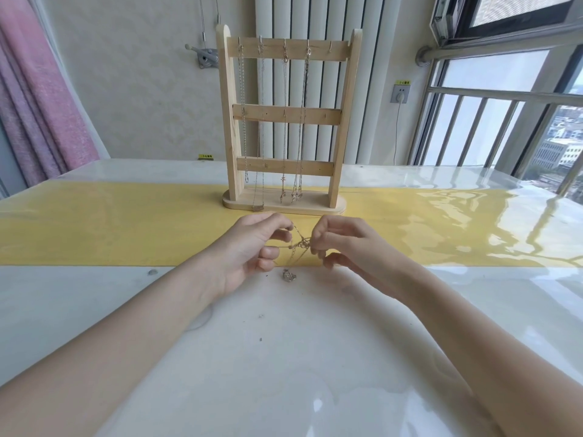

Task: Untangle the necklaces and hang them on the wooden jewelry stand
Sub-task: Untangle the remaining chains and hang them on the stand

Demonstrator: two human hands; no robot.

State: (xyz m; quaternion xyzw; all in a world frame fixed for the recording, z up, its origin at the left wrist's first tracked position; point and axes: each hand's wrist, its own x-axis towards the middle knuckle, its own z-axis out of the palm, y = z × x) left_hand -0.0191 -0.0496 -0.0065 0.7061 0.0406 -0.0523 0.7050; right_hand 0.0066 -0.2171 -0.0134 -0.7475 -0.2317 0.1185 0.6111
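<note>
A wooden jewelry stand [287, 115] with three crossbars stands upright on the yellow strip of the table. Several thin necklaces [285, 121] hang from hooks on its top bar; the rightmost hook is bare. Just in front of the stand, my left hand [252, 247] and my right hand [340, 244] both pinch a tangled gold necklace [299, 244] held between them above the table. Its pendant [288, 275] dangles down and rests on the white surface below the knot.
The table [284, 357] is white and glossy with a yellow band [126, 225] across it. A radiator and wall stand behind the stand. A pink curtain [38, 99] hangs at the left, windows with railings at the right.
</note>
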